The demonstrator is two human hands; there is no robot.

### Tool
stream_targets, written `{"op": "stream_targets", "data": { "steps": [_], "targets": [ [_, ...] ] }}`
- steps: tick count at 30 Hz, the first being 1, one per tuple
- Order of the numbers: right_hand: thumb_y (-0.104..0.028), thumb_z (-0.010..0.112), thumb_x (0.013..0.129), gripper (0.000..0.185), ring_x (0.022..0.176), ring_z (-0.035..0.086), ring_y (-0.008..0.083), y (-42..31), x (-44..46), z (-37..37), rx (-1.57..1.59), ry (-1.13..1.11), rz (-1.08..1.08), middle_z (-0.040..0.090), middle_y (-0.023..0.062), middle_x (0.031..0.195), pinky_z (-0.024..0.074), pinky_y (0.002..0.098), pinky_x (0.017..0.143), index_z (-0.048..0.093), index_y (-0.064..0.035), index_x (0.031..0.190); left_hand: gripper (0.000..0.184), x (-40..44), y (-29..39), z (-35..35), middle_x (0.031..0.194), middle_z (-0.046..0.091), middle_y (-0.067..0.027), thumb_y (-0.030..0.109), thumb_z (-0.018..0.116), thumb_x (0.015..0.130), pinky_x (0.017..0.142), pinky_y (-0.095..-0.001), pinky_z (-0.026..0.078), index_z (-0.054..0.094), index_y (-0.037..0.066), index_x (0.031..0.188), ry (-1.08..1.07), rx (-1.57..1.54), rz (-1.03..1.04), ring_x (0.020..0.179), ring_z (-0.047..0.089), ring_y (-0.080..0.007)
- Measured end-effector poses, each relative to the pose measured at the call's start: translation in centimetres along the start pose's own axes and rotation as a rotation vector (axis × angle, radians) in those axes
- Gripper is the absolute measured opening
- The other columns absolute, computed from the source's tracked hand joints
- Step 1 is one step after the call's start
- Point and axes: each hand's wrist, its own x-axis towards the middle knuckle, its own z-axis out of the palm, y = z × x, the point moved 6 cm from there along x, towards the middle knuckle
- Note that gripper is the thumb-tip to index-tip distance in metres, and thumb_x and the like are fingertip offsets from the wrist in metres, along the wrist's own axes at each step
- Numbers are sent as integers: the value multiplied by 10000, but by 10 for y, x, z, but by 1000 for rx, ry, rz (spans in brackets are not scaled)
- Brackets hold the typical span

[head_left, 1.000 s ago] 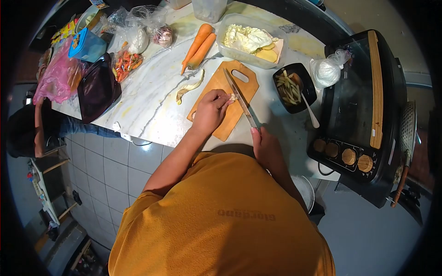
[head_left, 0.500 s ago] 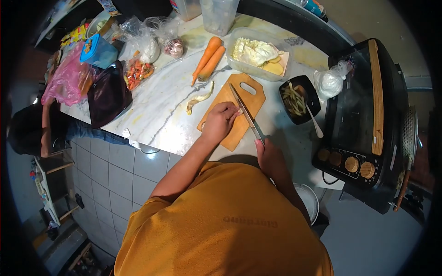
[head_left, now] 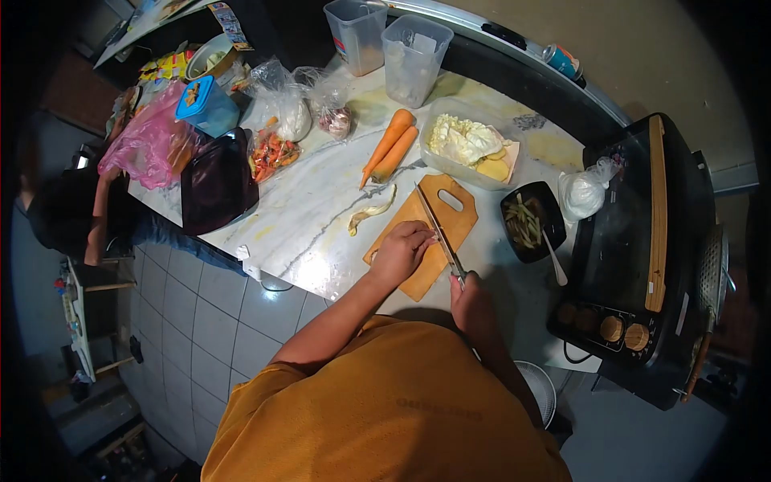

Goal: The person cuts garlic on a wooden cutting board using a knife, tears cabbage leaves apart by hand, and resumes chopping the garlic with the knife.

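My right hand (head_left: 470, 291) is closed around the handle of a kitchen knife (head_left: 438, 223), whose long blade lies slantwise over the wooden cutting board (head_left: 424, 277). Right beside the blade, my left hand (head_left: 404, 251) rests on the board with its fingers bent together. What those fingers hold is mostly hidden; only a small pale bit shows near the blade. A curled strip of peel (head_left: 371, 210) lies on the marble counter left of the board. Two carrots (head_left: 389, 149) lie beyond it.
A plastic tub (head_left: 450, 165) holds cabbage and cut pieces. A black bowl (head_left: 514, 241) with cut strips and a spoon stands right of the board, near a tied white bag (head_left: 582, 193) and a toaster oven (head_left: 614, 241). Bagged chillies (head_left: 273, 153) lie left. Another person's arm (head_left: 98, 217) is at far left.
The view has tilted upward, so the counter sits lower in the picture. Both hands stay at the board, and the knife keeps nearly the same place beside my left fingers.
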Motion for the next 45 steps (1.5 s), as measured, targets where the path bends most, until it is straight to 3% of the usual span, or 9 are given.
{"op": "stream_targets", "data": {
  "steps": [11,14,16,19,33,38,43,45],
  "targets": [
    [-307,586,986,317,725,652,470,2,-9,-1,-9,98,4,643,256,738,511,531,593,518,-7,909,131,-1,6,-5,940,657,-129,92,725,864,747,-393,529,707,20,973,37,29,53,860,644,-324],
    [-277,571,995,297,817,642,480,2,-9,-4,2,101,16,647,274,791,499,523,623,544,7,916,131,0,6,-3,937,655,-131,95,717,869,744,-398,528,707,24,978,26,18,24,853,642,-328],
    [-318,574,990,326,719,650,471,3,-7,-3,16,154,-29,643,260,741,508,532,589,522,-6,915,132,-1,7,-4,936,655,-133,97,713,872,743,-401,529,707,26,983,13,18,15,850,641,-329],
    [-318,581,986,325,720,649,471,3,-6,-1,-24,165,-19,643,258,745,509,528,587,524,-7,912,144,0,11,-5,937,656,-138,95,707,871,744,-410,531,704,28,999,13,83,11,846,642,-334],
    [-352,558,995,343,754,641,481,0,-4,-5,26,127,32,640,274,762,503,544,624,539,-18,918,252,-3,10,-7,989,647,-181,114,687,871,836,-427,510,647,-5,1089,-3,75,19,950,618,-374],
    [-369,550,998,365,749,620,495,-4,-8,-13,115,175,-8,628,273,760,484,549,630,563,-17,906,332,-2,3,-6,983,655,-164,159,774,822,769,-386,531,671,8,1098,-30,39,-26,864,648,-326],
    [-365,547,1001,372,746,625,491,-7,-12,-18,130,173,-6,632,271,743,487,541,625,572,-11,890,371,-3,7,-10,1033,657,-147,182,786,825,773,-366,537,666,23,1138,-47,31,-12,874,658,-298],
    [-362,546,1002,375,743,627,490,-9,-14,-18,144,159,-2,634,270,737,488,538,622,575,-8,883,359,-2,7,-12,981,635,-151,141,778,815,763,-382,520,657,-4,1120,-53,-52,-58,843,632,-315]
  ]
}}
